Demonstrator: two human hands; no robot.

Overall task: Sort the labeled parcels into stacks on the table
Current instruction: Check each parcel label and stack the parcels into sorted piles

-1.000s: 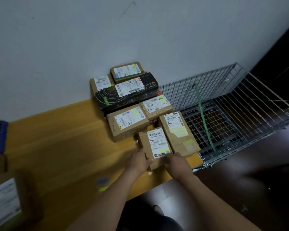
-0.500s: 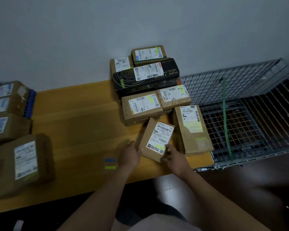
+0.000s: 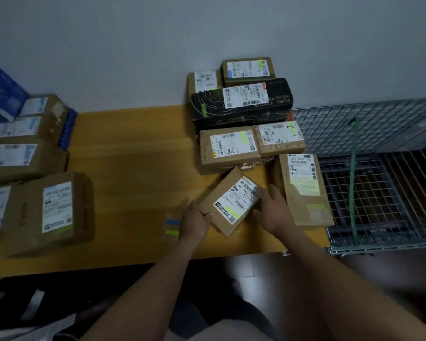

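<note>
1. Two bare forearms are being extended from the bottom edge toward a yellow wooden table [image 3: 133,168].
2. A small parcel [image 3: 228,193] is being held between both hands over the table's near right part, turned at a slant, with its white label facing up. Whether it is touching the tabletop cannot be told.
3. Its lower left corner is being gripped by the left hand [image 3: 194,222], thumb on top.
4. Its right edge is being clasped by the right hand [image 3: 273,210], with fingers laid along the side and the thumb at the lower edge.
5. Blue and green tape marks [image 3: 172,227] are showing on the table just left of the left hand.
6. A long parcel [image 3: 303,190] is lying just right of the right hand, at the table's right end.
7. A wire cage [image 3: 379,193] is standing beside that end, with a green strap [image 3: 353,180] hanging across it.
8. At the left, labelled brown parcels [image 3: 49,212] are being kept in a group well apart from the hands, running back toward a blue crate [image 3: 0,94].
9. Beyond the small parcel, a tan parcel [image 3: 229,148] and a patterned parcel [image 3: 279,137] are lying side by side, touching.
10. Behind them a black box [image 3: 241,102] is lying crosswise.
11. Farthest back, two more brown boxes [image 3: 247,68] are sitting against the grey wall [image 3: 133,45].
</note>
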